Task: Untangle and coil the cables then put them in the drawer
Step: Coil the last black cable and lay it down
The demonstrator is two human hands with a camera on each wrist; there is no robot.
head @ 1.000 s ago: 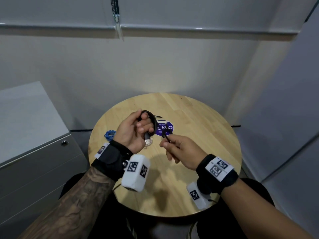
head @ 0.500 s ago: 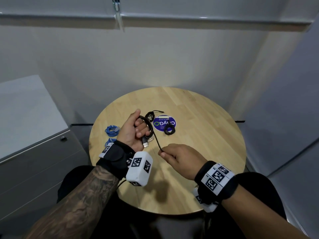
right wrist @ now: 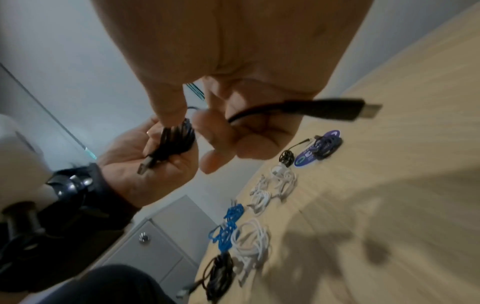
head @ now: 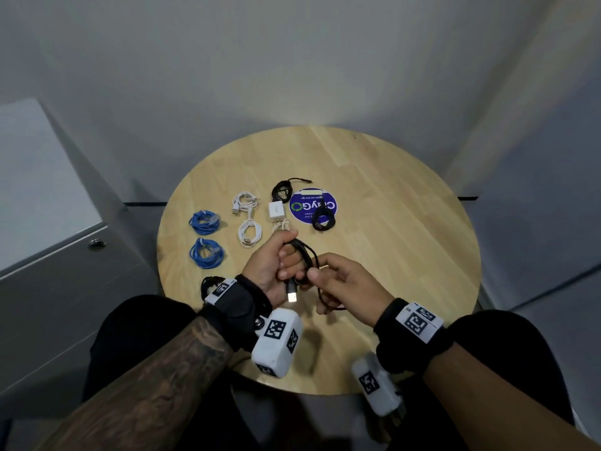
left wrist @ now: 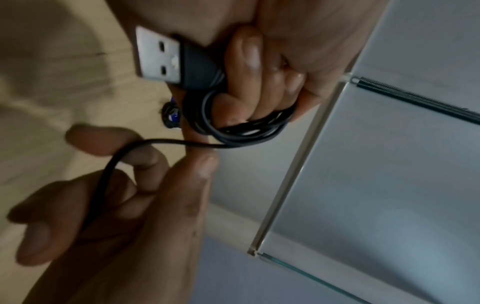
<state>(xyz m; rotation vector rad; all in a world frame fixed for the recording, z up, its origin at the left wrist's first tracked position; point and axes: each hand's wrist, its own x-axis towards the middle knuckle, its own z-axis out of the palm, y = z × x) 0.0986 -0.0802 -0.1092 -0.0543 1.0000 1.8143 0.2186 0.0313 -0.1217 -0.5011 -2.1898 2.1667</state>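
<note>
A black USB cable (head: 304, 258) is wound in loops round the fingers of my left hand (head: 273, 265), which grips the coil (left wrist: 233, 127) above the round wooden table (head: 406, 239). Its silver USB plug (head: 292, 292) sticks out below the palm (left wrist: 158, 59). My right hand (head: 341, 281) is close against the left and pinches the cable's loose tail between thumb and fingers (left wrist: 145, 185). The tail's small plug (right wrist: 363, 109) juts out past the right palm. A short strand runs from the coil (right wrist: 176, 139) to the right fingers.
Coiled cables lie on the table: two blue (head: 205, 221) (head: 206, 257), two white (head: 245, 201) (head: 249, 234), a white adapter (head: 276, 210), black coils (head: 283, 190) (head: 323, 219) (head: 208, 283). A purple sticker (head: 312, 205) marks the middle. A grey drawer cabinet (head: 65, 288) stands left.
My right hand has moved from a stretched strand up to the left hand, so the slack is gone. The head view has tipped down and shows more of the table.
</note>
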